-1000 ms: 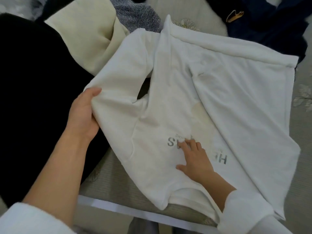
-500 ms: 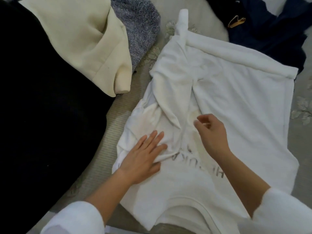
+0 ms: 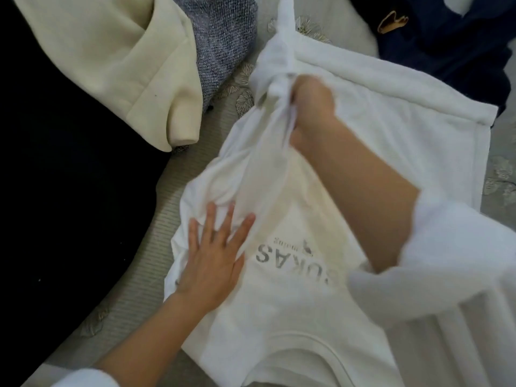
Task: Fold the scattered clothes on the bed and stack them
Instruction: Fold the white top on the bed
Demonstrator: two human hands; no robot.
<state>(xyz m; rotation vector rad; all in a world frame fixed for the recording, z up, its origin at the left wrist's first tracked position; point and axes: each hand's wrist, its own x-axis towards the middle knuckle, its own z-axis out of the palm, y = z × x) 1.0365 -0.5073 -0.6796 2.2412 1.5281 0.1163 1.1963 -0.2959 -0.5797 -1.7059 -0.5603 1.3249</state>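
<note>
A white sweatshirt [image 3: 391,141] with grey lettering lies spread on the bed, its neckline toward me. My left hand [image 3: 215,258] presses flat with spread fingers on the sweatshirt's left side, beside the lettering. My right hand [image 3: 310,107] grips the bunched left sleeve and holds it lifted above the sweatshirt's body. The sleeve's cuff end [image 3: 284,29] trails away toward the far side.
A cream garment [image 3: 111,60] and a grey-blue knit [image 3: 223,46] lie at the far left. A large black garment [image 3: 69,205] covers the left side. A navy garment [image 3: 446,37] lies at the far right. Grey patterned bedding [image 3: 178,169] shows between them.
My right hand has moved up from the chest and taken hold of the sleeve, lifting it. My left hand, which held the sleeve edge earlier, stays pressed flat on the left side.
</note>
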